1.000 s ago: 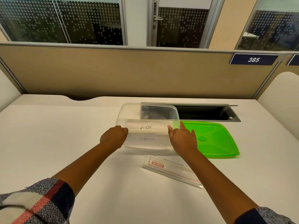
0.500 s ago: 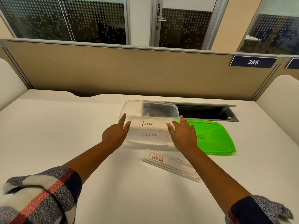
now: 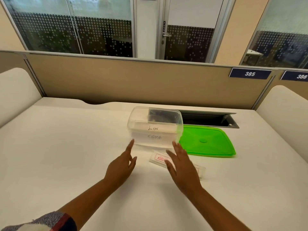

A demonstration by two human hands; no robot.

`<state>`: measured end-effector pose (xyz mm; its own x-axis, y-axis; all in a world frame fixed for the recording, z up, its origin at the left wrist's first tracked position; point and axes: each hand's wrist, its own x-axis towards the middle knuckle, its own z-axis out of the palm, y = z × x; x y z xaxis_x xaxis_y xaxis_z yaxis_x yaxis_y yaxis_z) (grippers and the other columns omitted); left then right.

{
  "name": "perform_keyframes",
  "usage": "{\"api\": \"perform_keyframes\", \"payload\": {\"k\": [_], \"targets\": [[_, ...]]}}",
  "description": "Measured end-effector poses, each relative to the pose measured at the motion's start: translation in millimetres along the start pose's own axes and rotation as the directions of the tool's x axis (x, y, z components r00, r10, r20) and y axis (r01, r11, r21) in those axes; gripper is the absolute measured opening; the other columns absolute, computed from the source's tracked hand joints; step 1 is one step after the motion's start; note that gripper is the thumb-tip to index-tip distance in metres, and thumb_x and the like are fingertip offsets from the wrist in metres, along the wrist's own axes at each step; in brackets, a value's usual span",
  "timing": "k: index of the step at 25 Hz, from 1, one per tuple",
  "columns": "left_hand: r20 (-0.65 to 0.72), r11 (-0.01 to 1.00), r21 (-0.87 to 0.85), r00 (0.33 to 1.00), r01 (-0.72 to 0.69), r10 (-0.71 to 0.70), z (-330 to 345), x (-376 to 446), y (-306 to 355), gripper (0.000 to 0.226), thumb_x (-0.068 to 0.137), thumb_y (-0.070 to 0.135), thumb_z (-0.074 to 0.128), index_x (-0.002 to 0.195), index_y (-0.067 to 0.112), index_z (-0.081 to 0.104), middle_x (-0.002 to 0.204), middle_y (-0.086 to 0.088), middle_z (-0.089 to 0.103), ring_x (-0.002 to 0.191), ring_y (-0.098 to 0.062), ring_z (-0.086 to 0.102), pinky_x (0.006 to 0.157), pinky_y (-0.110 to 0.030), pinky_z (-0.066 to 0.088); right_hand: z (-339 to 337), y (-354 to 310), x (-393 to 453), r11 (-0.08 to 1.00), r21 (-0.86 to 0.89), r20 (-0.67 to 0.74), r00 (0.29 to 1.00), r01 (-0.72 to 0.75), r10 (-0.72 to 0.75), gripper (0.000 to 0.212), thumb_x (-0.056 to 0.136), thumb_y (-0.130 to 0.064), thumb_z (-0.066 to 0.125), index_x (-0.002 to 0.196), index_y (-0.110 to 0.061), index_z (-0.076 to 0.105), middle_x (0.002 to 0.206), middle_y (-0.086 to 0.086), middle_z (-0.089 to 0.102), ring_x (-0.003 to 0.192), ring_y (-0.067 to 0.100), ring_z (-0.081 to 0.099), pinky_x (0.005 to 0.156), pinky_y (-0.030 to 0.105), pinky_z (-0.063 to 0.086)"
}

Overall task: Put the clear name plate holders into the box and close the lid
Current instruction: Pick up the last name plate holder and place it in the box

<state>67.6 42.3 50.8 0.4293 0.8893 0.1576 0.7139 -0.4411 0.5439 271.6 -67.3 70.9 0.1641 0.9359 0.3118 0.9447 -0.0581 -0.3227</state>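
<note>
Head view: the clear box (image 3: 155, 126) stands on the white desk (image 3: 66, 147), holding name plate holders marked LION and SIGMA. Left hand (image 3: 120, 167) and right hand (image 3: 182, 170) hover just before it, fingers spread, grasping nothing. Another holder (image 3: 160, 158) lies under the right hand; the green lid (image 3: 208, 142) lies right of the box.

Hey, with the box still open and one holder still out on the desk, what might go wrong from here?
1. The last name plate holder lies partly under the right hand; being clear and flat on the desk, it may be hard to pick up.
2. The clear box already holds the LION and SIGMA plates, so a third may sit high and keep the green lid from closing.
3. The open cable slot lies just behind the lid, which could slide in.
</note>
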Motion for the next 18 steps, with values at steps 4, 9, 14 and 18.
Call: {"api": "perform_keyframes", "payload": {"k": [4,9,14,18], "targets": [[0.116,0.986,0.136,0.990,-0.098,0.082,21,-35,-18,0.071,0.092,0.037,0.044,0.145,0.030,-0.002,0.127,0.000,0.054,0.112,-0.017,0.051,0.090,-0.028,0.043,21,-1,-58,0.999,0.000,-0.052,0.998,0.037,-0.037,0.030,0.088,-0.028,0.055,0.114,-0.017,0.066,0.141,0.010,0.048,0.128,0.030,0.048,0.095,0.038,0.050],[0.141,0.983,0.175,0.990,-0.057,0.032,39,-44,-19,0.061,0.092,0.039,0.041,0.146,0.028,0.014,0.150,0.003,0.033,0.139,-0.017,0.028,0.114,-0.032,0.023,22,13,-87,0.998,-0.022,-0.045,0.997,-0.066,0.065,0.034,0.095,-0.029,0.041,0.112,-0.014,0.067,0.139,0.013,0.050,0.129,0.033,0.047,0.109,0.021,0.027],[0.068,0.965,0.261,0.997,0.004,-0.023,55,-51,-17,0.052,0.094,0.039,0.032,0.144,0.025,0.025,0.154,0.005,0.025,0.144,-0.016,0.017,0.117,-0.036,0.013,26,25,-91,0.956,0.112,-0.172,0.942,-0.271,0.287,0.056,0.079,-0.006,0.067,0.133,-0.009,0.049,0.146,0.013,0.041,0.133,0.027,0.043,0.103,0.034,0.041],[0.048,0.961,0.275,0.998,0.035,-0.050,56,-44,-14,0.051,0.095,0.034,0.031,0.145,0.027,0.023,0.155,0.008,0.022,0.144,-0.014,0.015,0.117,-0.037,0.011,26,33,-86,0.737,0.346,-0.101,0.758,-0.580,0.644,0.067,0.090,-0.014,0.053,0.147,-0.013,0.018,0.155,0.009,0.025,0.141,0.026,0.027,0.111,0.038,0.032]]}}
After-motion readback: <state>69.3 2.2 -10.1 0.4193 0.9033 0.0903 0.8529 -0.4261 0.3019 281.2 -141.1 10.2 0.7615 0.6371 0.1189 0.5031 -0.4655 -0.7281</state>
